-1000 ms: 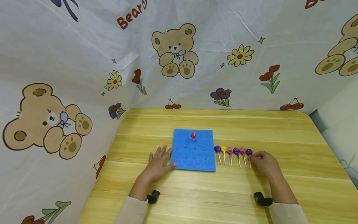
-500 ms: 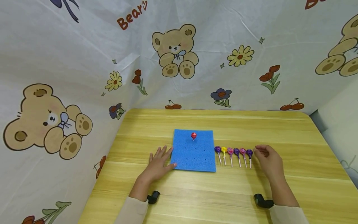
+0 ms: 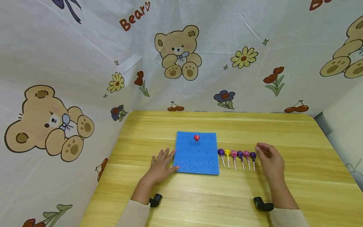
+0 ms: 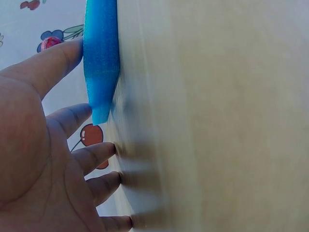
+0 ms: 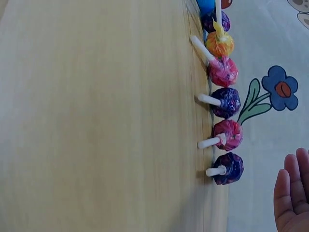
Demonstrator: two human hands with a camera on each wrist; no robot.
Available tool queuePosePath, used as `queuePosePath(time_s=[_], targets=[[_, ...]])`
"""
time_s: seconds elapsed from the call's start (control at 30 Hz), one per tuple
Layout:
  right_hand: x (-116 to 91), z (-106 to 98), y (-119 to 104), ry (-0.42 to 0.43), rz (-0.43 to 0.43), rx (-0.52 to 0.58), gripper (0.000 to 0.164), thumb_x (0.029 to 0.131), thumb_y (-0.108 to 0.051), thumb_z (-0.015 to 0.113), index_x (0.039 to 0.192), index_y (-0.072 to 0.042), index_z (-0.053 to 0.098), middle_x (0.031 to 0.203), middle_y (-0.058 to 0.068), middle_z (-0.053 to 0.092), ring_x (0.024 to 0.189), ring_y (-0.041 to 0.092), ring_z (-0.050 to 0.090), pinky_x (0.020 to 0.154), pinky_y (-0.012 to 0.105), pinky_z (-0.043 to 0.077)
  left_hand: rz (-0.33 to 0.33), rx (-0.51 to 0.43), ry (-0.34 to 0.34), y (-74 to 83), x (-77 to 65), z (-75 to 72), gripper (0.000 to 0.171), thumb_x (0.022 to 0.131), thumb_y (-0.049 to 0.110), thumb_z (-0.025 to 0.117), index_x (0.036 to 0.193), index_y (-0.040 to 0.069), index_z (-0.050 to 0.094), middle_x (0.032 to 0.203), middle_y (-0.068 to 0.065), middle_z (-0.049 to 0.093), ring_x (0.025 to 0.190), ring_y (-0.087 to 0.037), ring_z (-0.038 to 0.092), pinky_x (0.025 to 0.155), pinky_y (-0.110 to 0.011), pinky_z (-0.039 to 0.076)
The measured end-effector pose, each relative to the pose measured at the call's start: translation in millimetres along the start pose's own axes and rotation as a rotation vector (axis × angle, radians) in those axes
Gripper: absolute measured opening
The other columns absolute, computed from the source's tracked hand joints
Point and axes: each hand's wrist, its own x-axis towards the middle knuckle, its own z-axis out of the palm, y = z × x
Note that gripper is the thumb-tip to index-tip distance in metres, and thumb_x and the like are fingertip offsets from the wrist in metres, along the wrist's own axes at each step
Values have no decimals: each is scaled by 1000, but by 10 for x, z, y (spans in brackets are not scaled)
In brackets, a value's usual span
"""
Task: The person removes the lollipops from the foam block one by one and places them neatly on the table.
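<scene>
A blue foam board (image 3: 195, 164) lies flat with small holes in its top, and a red lollipop (image 3: 196, 137) stands upright in its far part. My left hand (image 3: 159, 167) is spread at the board's left side; the left wrist view shows thumb and index finger against the foam (image 4: 101, 58) and the other fingertips on the table. Right of the board lies a row of wrapped lollipops, sticks toward me, among them a yellow lollipop (image 3: 227, 152) and a dark purple lollipop (image 3: 253, 155) at the right end. Beside that one, my right hand (image 3: 273, 162) holds nothing, fingers loosely bent.
The wooden table (image 3: 210, 201) meets a white cloth (image 3: 113, 37) printed with bears and flowers along its back and left sides. Black camera mounts (image 3: 263, 205) sit at both wrists, at the sleeve cuffs.
My right hand has left the stick of the rightmost purple lollipop and moved slightly away from me. The row of lollipops and my left hand look unchanged.
</scene>
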Motion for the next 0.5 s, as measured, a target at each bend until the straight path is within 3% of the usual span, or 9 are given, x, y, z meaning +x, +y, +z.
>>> queuePosePath(time_s=[0.5], targets=[[-57,293,-129,-62,-74,66,30,100,-22,66,125,-6,67,99,-24,64,87,-8,62,75,6,51,5,-2,1,6,-3,-3,78,98,58,57,162,30,24,171,-8,13,159,-35,2,121,-72,-3]])
